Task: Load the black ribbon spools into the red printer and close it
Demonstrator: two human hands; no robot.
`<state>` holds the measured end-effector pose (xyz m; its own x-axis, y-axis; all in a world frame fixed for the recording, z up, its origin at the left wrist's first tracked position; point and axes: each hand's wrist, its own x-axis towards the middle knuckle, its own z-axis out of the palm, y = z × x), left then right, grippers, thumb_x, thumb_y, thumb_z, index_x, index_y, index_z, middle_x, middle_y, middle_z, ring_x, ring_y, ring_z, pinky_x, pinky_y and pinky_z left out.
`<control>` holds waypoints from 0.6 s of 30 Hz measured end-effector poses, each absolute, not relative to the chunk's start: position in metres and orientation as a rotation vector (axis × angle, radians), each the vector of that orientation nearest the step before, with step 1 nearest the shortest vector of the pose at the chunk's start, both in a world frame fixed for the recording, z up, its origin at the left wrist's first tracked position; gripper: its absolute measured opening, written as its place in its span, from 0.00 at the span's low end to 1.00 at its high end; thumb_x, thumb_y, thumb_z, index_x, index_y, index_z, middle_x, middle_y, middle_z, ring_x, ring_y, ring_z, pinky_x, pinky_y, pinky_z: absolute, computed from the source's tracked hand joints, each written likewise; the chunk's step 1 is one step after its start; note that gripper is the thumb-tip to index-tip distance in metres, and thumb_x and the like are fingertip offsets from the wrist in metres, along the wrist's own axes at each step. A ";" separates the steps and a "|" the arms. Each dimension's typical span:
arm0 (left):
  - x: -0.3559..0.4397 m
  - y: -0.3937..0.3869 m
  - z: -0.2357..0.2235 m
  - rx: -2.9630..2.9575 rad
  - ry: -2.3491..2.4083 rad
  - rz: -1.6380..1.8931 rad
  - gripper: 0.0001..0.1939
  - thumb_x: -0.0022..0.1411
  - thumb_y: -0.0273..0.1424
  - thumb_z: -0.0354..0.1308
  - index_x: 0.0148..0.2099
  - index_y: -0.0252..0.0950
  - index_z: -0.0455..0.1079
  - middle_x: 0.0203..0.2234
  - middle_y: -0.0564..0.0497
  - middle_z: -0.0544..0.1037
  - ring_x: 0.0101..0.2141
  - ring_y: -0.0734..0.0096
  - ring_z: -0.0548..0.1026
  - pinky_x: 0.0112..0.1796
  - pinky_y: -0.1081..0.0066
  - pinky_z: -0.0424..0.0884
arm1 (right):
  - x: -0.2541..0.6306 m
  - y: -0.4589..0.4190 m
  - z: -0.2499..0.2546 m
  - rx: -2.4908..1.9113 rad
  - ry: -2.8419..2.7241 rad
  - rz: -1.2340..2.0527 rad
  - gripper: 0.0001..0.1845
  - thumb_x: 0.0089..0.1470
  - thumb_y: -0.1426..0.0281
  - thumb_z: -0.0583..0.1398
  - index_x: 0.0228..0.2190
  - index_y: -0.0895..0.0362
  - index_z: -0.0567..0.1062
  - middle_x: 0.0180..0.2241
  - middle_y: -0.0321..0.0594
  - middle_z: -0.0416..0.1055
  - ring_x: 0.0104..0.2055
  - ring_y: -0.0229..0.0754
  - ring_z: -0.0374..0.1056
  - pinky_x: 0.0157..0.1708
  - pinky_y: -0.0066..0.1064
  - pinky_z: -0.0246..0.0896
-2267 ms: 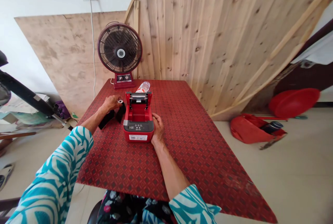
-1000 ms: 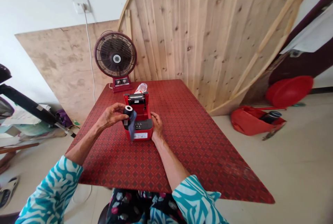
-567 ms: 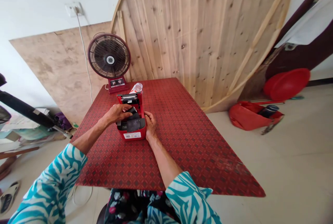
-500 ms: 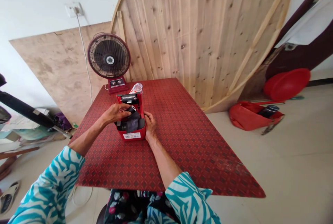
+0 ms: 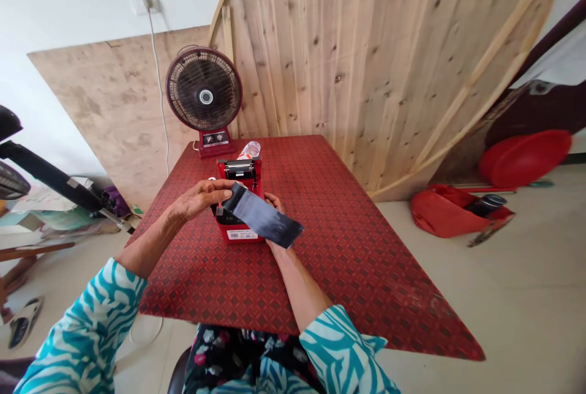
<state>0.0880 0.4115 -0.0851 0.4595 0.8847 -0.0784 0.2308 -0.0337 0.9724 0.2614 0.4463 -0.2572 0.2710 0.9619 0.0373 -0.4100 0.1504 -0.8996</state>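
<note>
A red label printer (image 5: 225, 236) sits on the table with its lid raised. Over its front, my left hand (image 5: 198, 199) pinches a roll of black ribbon (image 5: 235, 196) between thumb and fingers. From the roll a loose dark strip (image 5: 270, 218) reaches out to the right, its end lying in front of my right hand (image 5: 274, 200). That hand is curled against the printer's right side, and the strip hides its middle. Behind the left fingers shows a small white ring (image 5: 212, 179). Most of the printer's bay is covered by the roll and the strip.
A maroon fan (image 5: 206, 98) and a lying plastic bottle (image 5: 249, 150) are behind the printer on the red patterned table (image 5: 348, 272). Wooden boards (image 5: 339, 77) lean on the wall. On the floor at right are a red bag (image 5: 434, 211) and a red basin (image 5: 526, 159).
My left hand picked the ribbon roll up from left of the printer and brought it over the bay. Since then the strip has swung out to the right. My right hand has stayed at the printer.
</note>
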 end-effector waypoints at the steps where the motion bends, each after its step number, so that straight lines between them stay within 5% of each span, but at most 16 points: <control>1: 0.088 0.411 -0.085 1.551 0.987 0.708 0.33 0.53 0.49 0.66 0.55 0.31 0.75 0.41 0.42 0.81 0.40 0.58 0.79 0.41 0.65 0.74 | 0.261 0.446 -0.257 -0.933 -0.719 1.138 0.20 0.44 0.52 0.62 0.35 0.52 0.76 0.36 0.41 0.76 0.38 0.44 0.70 0.38 0.35 0.65; 12: 0.106 0.459 -0.109 2.270 1.498 0.376 0.18 0.50 0.29 0.63 0.46 0.37 0.76 0.38 0.49 0.82 0.41 0.61 0.79 0.44 0.67 0.72 | 0.261 0.438 -0.245 -0.922 -0.650 1.181 0.21 0.45 0.56 0.61 0.39 0.55 0.77 0.37 0.38 0.76 0.38 0.41 0.68 0.38 0.31 0.62; 18: 0.124 0.472 -0.116 2.560 1.631 -0.087 0.17 0.49 0.31 0.66 0.45 0.39 0.75 0.39 0.47 0.81 0.40 0.58 0.79 0.37 0.71 0.69 | 0.259 0.438 -0.245 -0.899 -0.630 1.184 0.20 0.45 0.58 0.61 0.38 0.56 0.77 0.39 0.39 0.76 0.40 0.42 0.69 0.41 0.32 0.63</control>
